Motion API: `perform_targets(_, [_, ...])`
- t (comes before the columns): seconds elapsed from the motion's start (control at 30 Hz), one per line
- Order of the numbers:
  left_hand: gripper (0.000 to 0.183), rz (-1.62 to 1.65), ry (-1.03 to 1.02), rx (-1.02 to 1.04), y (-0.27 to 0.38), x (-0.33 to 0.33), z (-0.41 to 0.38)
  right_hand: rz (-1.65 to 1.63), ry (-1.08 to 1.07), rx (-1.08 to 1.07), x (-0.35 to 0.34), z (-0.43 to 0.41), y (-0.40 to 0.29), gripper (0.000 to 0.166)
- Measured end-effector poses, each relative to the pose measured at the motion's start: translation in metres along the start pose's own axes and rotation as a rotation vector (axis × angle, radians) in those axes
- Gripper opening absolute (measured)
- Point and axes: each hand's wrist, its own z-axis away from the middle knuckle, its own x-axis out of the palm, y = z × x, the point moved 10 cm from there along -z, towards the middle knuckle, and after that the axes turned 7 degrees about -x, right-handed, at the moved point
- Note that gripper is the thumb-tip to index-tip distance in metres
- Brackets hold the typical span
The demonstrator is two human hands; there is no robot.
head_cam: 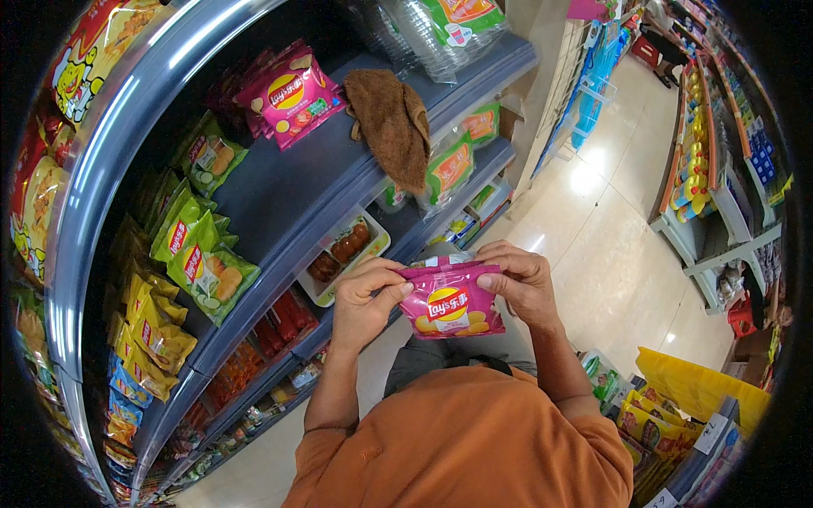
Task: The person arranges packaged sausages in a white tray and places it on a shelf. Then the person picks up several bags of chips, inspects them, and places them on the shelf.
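Observation:
Between my two hands is a pink Lay's chip bag (452, 311), its printed front facing up; a silvery edge shows behind its top. My left hand (369, 303) pinches the bag's upper left corner between thumb and fingers. At the upper right corner, my right hand (522, 284) grips it the same way. To the left, a dark shelf (298, 184) carries a stack of pink Lay's bags (292, 98), green Lay's bags (213, 273) and yellow Lay's bags (149, 330). A brown cloth (392, 124) hangs over that shelf's front edge.
Stacked clear plastic cups (419, 41) stand at the shelf's far end. Lower down are a tray of brown food (343, 251) and red packets (279, 327). Tiled floor (591, 254) runs along the aisle. A yellow bin (698, 381) with snack packs is at lower right, and another shelf unit (698, 235) beyond.

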Motion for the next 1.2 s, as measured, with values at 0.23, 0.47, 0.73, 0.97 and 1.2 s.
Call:
perform_targets(0.23, [0.004, -0.038, 0.050, 0.102, 0.016, 0.000, 0.001, -0.139, 0.073, 0.004, -0.003, 0.004, 0.009, 0.021])
perform_targets(0.47, [0.005, -0.074, 0.097, 0.132, 0.020, -0.003, 0.003, -0.247, 0.140, -0.031, 0.000, 0.001, 0.005, 0.043])
perform_targets(0.73, [0.006, -0.072, 0.126, 0.186, 0.027, -0.005, 0.007, -0.141, 0.061, 0.046, 0.002, -0.001, 0.013, 0.031])
perform_targets(0.97, [0.006, -0.023, 0.099, 0.193, 0.022, 0.001, 0.007, -0.129, 0.151, 0.154, -0.009, 0.004, 0.016, 0.021])
perform_targets(1.2, [0.006, -0.031, 0.000, 0.074, 0.011, 0.008, 0.006, 0.024, 0.111, 0.004, -0.014, 0.003, 0.010, 0.015])
